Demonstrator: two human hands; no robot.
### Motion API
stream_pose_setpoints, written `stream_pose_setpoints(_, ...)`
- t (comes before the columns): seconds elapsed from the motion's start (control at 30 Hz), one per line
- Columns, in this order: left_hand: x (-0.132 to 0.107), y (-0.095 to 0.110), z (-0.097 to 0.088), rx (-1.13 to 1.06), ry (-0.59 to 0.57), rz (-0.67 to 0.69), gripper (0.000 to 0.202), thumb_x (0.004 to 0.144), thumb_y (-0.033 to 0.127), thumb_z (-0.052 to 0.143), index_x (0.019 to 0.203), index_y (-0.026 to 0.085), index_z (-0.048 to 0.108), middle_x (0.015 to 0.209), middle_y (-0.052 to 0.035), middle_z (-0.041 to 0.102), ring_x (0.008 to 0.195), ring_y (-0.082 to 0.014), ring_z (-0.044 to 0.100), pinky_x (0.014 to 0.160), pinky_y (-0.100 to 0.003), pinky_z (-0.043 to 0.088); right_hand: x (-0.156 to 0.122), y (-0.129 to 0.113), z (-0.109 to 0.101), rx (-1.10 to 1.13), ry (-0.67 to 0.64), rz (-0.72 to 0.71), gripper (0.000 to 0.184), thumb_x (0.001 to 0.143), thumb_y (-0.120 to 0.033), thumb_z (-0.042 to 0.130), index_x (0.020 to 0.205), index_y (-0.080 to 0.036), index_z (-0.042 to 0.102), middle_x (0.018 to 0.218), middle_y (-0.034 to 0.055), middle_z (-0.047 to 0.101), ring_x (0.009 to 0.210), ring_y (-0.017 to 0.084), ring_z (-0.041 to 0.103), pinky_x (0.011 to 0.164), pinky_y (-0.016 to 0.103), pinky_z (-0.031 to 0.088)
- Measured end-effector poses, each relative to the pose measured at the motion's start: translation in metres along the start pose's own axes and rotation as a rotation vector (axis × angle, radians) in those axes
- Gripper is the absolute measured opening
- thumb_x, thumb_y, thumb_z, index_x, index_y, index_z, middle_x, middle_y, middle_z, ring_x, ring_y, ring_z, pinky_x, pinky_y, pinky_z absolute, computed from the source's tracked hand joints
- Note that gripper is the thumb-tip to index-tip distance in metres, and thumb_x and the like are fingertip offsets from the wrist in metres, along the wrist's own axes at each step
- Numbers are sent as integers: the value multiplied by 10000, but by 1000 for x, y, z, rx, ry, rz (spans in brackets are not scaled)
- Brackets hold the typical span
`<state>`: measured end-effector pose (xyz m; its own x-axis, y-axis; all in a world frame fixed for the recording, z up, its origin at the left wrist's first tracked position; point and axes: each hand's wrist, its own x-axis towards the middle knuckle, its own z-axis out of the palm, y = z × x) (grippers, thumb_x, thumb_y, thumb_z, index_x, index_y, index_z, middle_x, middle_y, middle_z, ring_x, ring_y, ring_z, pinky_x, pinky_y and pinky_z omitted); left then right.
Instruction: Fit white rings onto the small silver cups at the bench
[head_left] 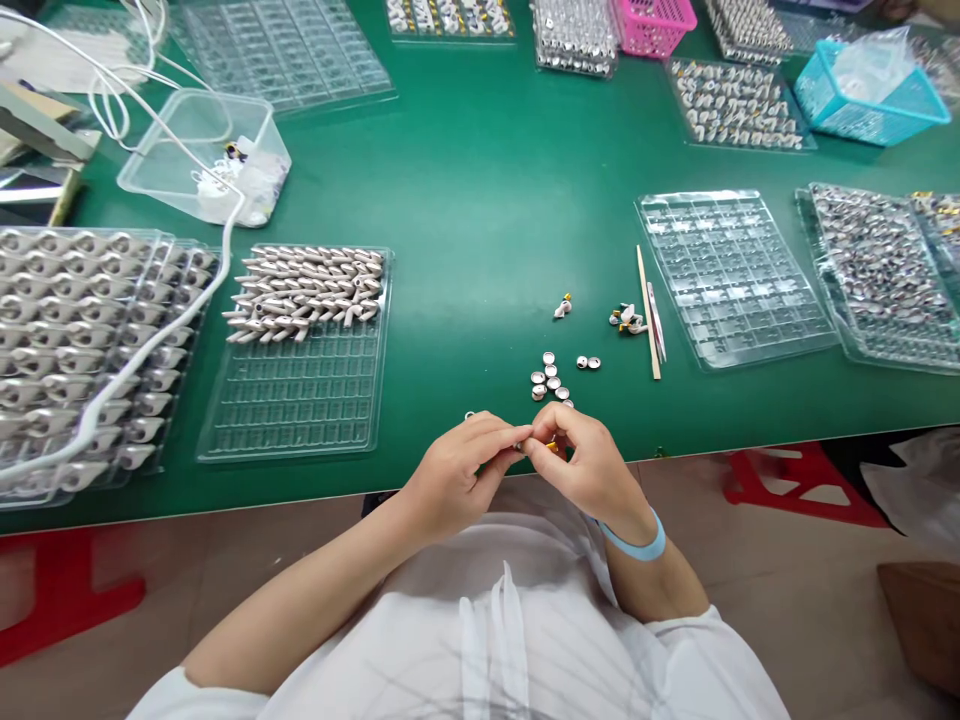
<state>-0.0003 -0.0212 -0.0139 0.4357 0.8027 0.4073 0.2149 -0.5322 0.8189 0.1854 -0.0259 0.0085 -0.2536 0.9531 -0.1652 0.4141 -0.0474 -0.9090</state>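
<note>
1. Left hand [466,470], one: thumb and forefinger pinched together at the table's near edge, grasping a small part.
2. Right hand [585,465], one, with blue wristband [637,545]: fingertips meeting the left's, pinching the same item.
3. Small part [553,446], one: between the two sets of fingertips, mostly covered; a yellow bit shows. From where I stand, I cannot tell its full shape.
4. Round metal caps [552,383], a loose group: on the green table [480,180], just beyond the right hand; two more sit side by side to their right.
5. Grey pointed pieces [304,285], in rows: filling the far half of a see-through tray, left of the hands.
6. Wooden stick [647,310] and tweezers [658,325], one each: lying close together, right of a little heap of white-and-yellow bits [628,320].
7. See-through moulded tray [739,275], one: right of the tweezers.
8. See-through tub [247,175], one: far left, holding small oddments; white cable [150,355] passing across it.
9. Baskets, two: blue [874,115] at far right; pink [654,25] at the back.
</note>
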Motion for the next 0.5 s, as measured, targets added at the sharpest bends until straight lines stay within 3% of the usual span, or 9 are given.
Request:
stream_pose_setpoints(0.13,2,10,-4,-183,10,-355,218,903,173,617,1100,168,711,933,-72,751,813,-165,674,799,-313,548,0,0,3,23,11,-12,85,896,-227,576,821,-211,539,735,-31,575,627,105,512,547,233,390)
stream_pose_setpoints(0.27,3,15,-7,-458,71,-731,268,858,290,677,1085,153,717,944,-81,754,857,-196,710,762,-294,589,-5,5,5,112,3,-92,50,905,-254,605,945,-228,589,861,-7,635,730,123,594,623,239,461)
stream_pose_setpoints(0.5,7,15,-7,-523,48,-834,222,808,320,706,932,139,738,885,-73,737,803,-177,686,730,-276,587,-12,14,9,107,104,-177,84,911,-237,610,994,-235,622,871,5,641,742,132,592,679,264,487)
